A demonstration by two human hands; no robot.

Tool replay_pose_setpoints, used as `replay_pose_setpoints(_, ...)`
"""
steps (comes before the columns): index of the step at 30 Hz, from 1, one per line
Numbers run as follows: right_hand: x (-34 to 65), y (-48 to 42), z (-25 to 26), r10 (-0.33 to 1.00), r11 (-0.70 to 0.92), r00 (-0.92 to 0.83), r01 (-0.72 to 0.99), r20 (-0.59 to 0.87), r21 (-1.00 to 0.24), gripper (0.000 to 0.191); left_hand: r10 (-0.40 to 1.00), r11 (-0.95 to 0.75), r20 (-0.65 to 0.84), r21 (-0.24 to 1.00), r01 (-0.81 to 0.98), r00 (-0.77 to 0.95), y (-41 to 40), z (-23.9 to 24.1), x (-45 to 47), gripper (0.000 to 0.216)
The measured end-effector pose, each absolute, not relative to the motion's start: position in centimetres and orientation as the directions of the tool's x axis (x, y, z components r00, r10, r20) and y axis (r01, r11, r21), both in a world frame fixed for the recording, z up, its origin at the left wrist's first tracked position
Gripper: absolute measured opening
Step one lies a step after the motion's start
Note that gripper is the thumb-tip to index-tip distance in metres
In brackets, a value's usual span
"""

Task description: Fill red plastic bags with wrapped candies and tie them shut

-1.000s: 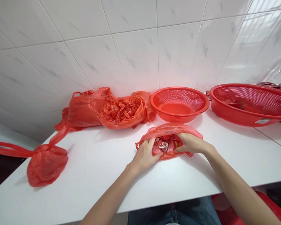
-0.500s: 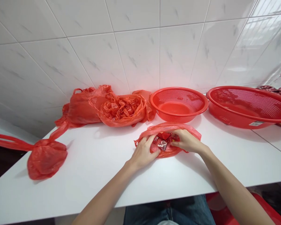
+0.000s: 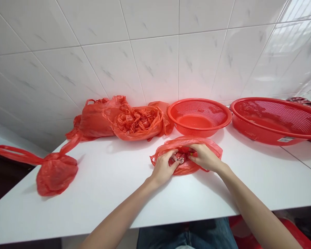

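A small red plastic bag point(image 3: 189, 143) lies on the white table point(image 3: 114, 193) in front of me, with printed sweet wrappers point(image 3: 180, 160) showing in its mouth. My left hand point(image 3: 163, 166) grips the bag's left side with its fingers curled over the rim. My right hand point(image 3: 205, 157) grips the right side the same way. The two hands are close together, pinching the opening nearly closed over the wrappers.
A red colander point(image 3: 199, 116) stands just behind the bag, a bigger red colander point(image 3: 277, 119) to its right. A pile of red plastic bags point(image 3: 119, 119) lies against the tiled wall. A tied red bag point(image 3: 55, 171) rests near the table's left edge.
My hands have drawn closer together, narrowing the bag's mouth so less of the wrappers shows. The view has shifted slightly.
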State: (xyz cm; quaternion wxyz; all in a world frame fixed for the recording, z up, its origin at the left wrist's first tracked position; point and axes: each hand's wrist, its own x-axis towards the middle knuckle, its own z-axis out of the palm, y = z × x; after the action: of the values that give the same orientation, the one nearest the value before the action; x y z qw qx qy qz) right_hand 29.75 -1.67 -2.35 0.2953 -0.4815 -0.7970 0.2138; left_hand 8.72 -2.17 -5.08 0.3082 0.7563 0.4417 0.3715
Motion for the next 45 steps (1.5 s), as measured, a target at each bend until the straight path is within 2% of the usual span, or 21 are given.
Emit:
replay_pose_setpoints(5,29.8,-1.6,-2.0,0.912,0.407,-0.297,0.569,0.283,-0.714,0.042,0.919,-0.341,0.283,0.92,0.195,0.274,-2.3,-5.0,8.6,0.03)
replay_pose_setpoints(10,29.8,-2.1,-1.0,0.914,0.282,-0.372,0.29,0.164,-0.915,0.036,0.964,-0.163,0.157,0.987,0.012,0.216,-2.3,-4.7,8.6,0.033)
replay_pose_setpoints(14,29.5,-2.4,-0.4,0.91,0.172,-0.4,0.131,0.106,-0.976,0.027,0.979,-0.095,0.102,0.994,-0.052,0.176,-2.2,-4.3,8.5,0.036)
replay_pose_setpoints(21,28.6,-2.6,-0.7,0.881,0.16,-0.455,0.039,0.125,-0.986,0.029,0.986,-0.097,0.108,0.992,-0.085,0.131,-2.3,-3.9,8.6,0.033)
replay_pose_setpoints(24,28.2,-2.5,-1.0,0.895,0.156,-0.424,0.009,0.137,-0.988,0.031,0.988,-0.085,0.095,0.993,-0.085,0.12,-2.5,-3.8,8.7,0.033)
replay_pose_setpoints(29,27.9,-2.3,-1.4,0.936,0.129,-0.329,-0.012,0.126,-0.992,0.038,0.984,-0.079,0.093,0.992,-0.095,0.151,-2.5,-3.9,8.7,0.035)
replay_pose_setpoints(40,27.9,-2.2,-1.3,0.935,-0.005,-0.353,-0.146,0.048,-0.989,0.032,0.972,-0.007,0.055,0.978,-0.208,0.228,-2.6,-3.0,8.4,0.035)
replay_pose_setpoints(42,27.7,-2.3,-1.4,0.941,0.029,-0.331,-0.117,0.067,-0.993,0.033,0.972,-0.018,0.065,0.979,-0.202,0.225,-2.6,-3.0,8.4,0.033)
replay_pose_setpoints(45,27.5,-2.5,-1.4,0.951,0.189,-0.248,0.0,0.183,-0.982,0.032,0.98,-0.061,0.085,0.989,-0.139,0.181,-2.4,-3.0,8.2,0.028)
